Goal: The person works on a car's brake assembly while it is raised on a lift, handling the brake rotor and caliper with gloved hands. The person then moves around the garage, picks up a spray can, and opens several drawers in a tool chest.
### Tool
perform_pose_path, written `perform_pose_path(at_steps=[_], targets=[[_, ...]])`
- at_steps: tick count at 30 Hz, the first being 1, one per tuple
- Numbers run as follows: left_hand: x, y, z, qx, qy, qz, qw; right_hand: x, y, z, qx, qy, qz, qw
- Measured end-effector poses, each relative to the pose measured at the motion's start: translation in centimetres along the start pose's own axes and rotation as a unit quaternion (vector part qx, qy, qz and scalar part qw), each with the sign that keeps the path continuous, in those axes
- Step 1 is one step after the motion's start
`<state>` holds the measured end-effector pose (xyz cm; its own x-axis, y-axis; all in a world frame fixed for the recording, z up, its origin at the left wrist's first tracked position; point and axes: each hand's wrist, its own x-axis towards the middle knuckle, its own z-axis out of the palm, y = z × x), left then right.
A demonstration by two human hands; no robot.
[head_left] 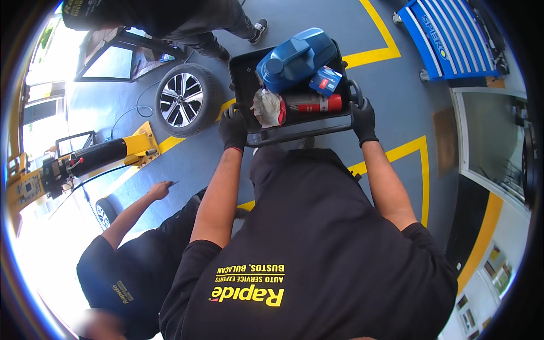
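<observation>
My left hand [233, 128], in a black glove, is closed round the near left corner of a black tray cart [242, 68], where its handle meets the tray. At the near right corner my right hand [364, 121], also gloved in black, grips the other end of the tubular handle [309, 131]. In the tray lies a large blue plastic jug [297, 59], with a small blue box [326, 81] to its right. A red and black spray can [314, 103] rests on its side nearer me. Beside the can sits a crumpled whitish cloth [266, 107].
A car wheel [182, 100] is on the floor left of the cart. A yellow and black lift arm [107, 152] reaches in from the left. One person [198, 22] stands beyond the wheel, another [133, 272] at my left. A blue tool cabinet [447, 39] stands far right.
</observation>
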<state>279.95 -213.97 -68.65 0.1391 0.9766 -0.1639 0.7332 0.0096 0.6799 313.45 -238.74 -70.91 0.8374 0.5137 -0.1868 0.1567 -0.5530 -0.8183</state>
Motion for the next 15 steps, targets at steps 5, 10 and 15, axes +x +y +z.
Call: perform_pose_path(at_steps=[5, 10, 15], targets=[[-0.9, -0.3, 0.2, 0.014, 0.02, -0.012, 1.0, 1.3, 0.3, -0.3, 0.001, -0.012, -0.023, 1.0], [-1.6, -1.1, 0.7, 0.025, 0.034, 0.016, 0.999, 1.8, 0.3, -0.2, -0.007, -0.005, -0.031, 0.999], [-2.6, 0.6, 0.6, 0.185, 0.12, 0.196, 0.956, 0.8, -3.2, -0.9, -0.2, 0.224, -0.3, 0.905]])
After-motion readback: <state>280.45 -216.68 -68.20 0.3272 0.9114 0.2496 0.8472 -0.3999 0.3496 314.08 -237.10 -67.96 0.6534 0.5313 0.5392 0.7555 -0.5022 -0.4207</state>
